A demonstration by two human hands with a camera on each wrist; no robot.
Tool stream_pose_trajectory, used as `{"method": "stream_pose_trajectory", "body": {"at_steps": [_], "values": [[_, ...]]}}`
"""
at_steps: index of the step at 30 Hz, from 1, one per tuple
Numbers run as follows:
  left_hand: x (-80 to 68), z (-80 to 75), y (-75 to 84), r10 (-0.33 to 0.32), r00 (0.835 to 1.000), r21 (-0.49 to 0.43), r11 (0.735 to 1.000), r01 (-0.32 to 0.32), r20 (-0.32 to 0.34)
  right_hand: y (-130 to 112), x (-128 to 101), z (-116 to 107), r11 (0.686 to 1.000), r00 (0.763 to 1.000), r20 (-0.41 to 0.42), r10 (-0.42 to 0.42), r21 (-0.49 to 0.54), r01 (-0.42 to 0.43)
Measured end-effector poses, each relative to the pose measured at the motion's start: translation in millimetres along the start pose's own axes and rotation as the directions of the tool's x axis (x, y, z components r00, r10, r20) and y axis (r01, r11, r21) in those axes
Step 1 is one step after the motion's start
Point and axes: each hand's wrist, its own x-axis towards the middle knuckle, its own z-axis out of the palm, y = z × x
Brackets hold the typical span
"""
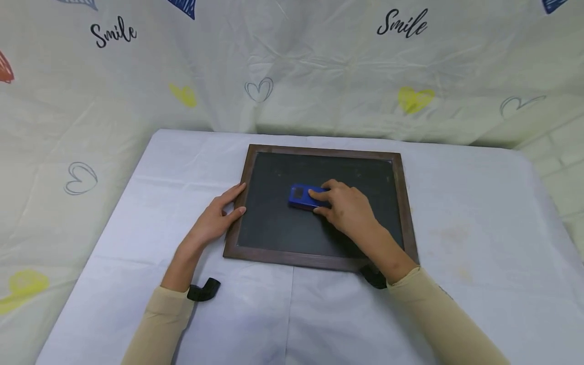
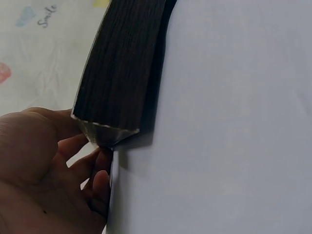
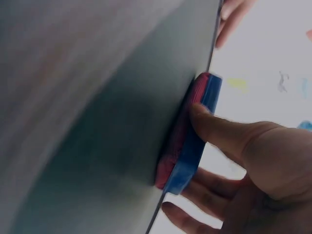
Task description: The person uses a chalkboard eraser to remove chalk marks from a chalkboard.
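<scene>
A chalkboard in a dark wooden frame lies flat on the table. A blue eraser sits on the board's middle, and my right hand grips it with thumb and fingers. In the right wrist view the eraser shows a red felt underside pressed to the dark board, with the right hand clasped round it. My left hand rests with straight fingers against the frame's left edge. The left wrist view shows the left hand beside the frame.
The table is covered with a white cloth and has broad bare room left and right of the board. A pale backdrop sheet printed with hearts and "Smile" hangs behind. A black wrist strap shows at the left sleeve.
</scene>
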Motion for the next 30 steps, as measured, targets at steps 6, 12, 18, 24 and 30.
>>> {"method": "stream_pose_trajectory", "body": {"at_steps": [6,12,18,24,30], "values": [[-0.3,-1.6,1.4,-0.008,1.0,-0.008,1.0,0.008,0.001,32.2,-8.9,-12.1,0.986,0.987,-0.006,0.162,0.039,-0.161],[0.6,-1.2,-0.5,0.007,1.0,-0.013,1.0,-0.007,0.003,59.9,-20.7,-24.7,0.956,0.958,-0.024,0.287,0.069,-0.284],[0.2,-0.4,-0.7,0.024,1.0,-0.024,0.999,-0.023,0.01,88.6,-31.5,-31.5,0.933,0.94,0.017,0.34,0.119,-0.34],[1.0,0.7,-1.1,0.034,0.999,-0.024,0.999,-0.034,0.001,104.7,-41.4,-44.2,0.908,0.937,0.033,0.347,0.238,-0.345],[2.5,1.1,-3.7,0.04,0.999,-0.024,0.999,-0.04,-0.002,111.9,-53.1,-54.2,0.901,0.932,-0.079,0.353,0.296,-0.316]]}}
